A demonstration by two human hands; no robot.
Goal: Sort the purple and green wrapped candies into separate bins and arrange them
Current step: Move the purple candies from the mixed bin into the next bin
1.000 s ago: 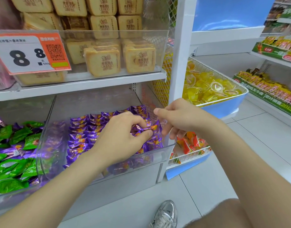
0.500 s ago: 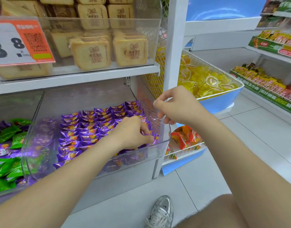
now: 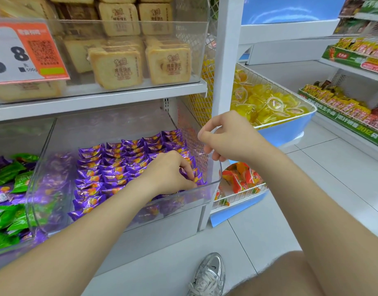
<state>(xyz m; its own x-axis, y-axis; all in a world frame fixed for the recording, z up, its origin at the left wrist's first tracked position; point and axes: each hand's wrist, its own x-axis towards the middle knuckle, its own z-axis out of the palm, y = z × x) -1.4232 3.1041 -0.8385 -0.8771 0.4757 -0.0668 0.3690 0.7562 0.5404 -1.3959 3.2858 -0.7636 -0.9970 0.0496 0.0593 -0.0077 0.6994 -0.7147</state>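
Observation:
Rows of purple wrapped candies (image 3: 119,165) fill a clear plastic bin (image 3: 183,201) on the lower shelf. My left hand (image 3: 168,174) reaches into the bin's front right corner, its fingertips curled down and pinching a purple candy (image 3: 197,178) there. My right hand (image 3: 228,135) is at the top of the bin's right wall, thumb and curled fingers gripping the clear rim. To the left, a second clear bin (image 3: 28,242) holds green wrapped candies (image 3: 8,218) mixed with several purple ones (image 3: 2,195).
The shelf above carries packs of square toast biscuits (image 3: 117,65) behind an orange price tag (image 3: 23,52). A white post (image 3: 226,60) stands right of the bin. Beyond it are baskets of yellow jelly cups (image 3: 267,101) and orange candies (image 3: 241,178). My shoe (image 3: 209,276) is on the tiled floor.
My left hand has slid forward to the bin's front right corner. My right hand has come off the candies and taken hold of the bin's right rim.

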